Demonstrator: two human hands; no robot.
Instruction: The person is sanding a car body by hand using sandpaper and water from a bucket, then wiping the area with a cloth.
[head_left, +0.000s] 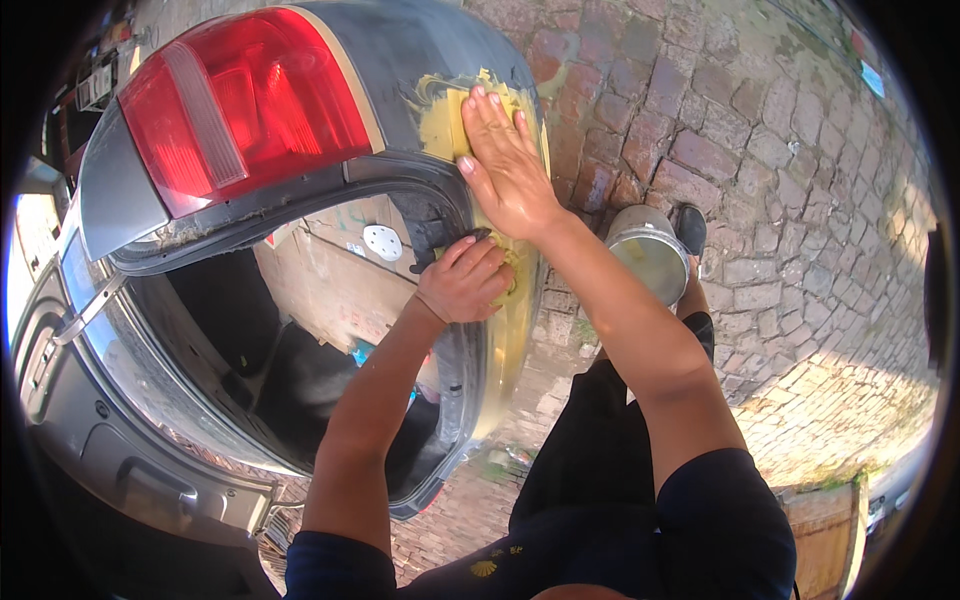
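Note:
The rear corner of a dark grey car (442, 37) lies before me, coated with wet yellow filler (431, 124). My right hand (510, 161) lies flat on this patch, its fingers pressing on a straight-edged yellow flat piece (456, 124), mostly hidden. Lower down, my left hand (465, 281) curls over the edge of the tailgate opening. A crumpled yellow sponge-like piece (511, 271) shows past its fingers; I cannot tell its exact material. A small dark part (480, 233) sits at the fingertips. More yellow filler (499, 360) runs down the panel beside the opening.
A red tail light (262, 101) is above the opening. The raised tailgate (150, 480) fills the lower left. Cardboard (337, 270) and a white disc with holes (382, 242) lie inside. By my foot (691, 229) stands a bucket of cloudy water (649, 259) on stone paving (750, 187).

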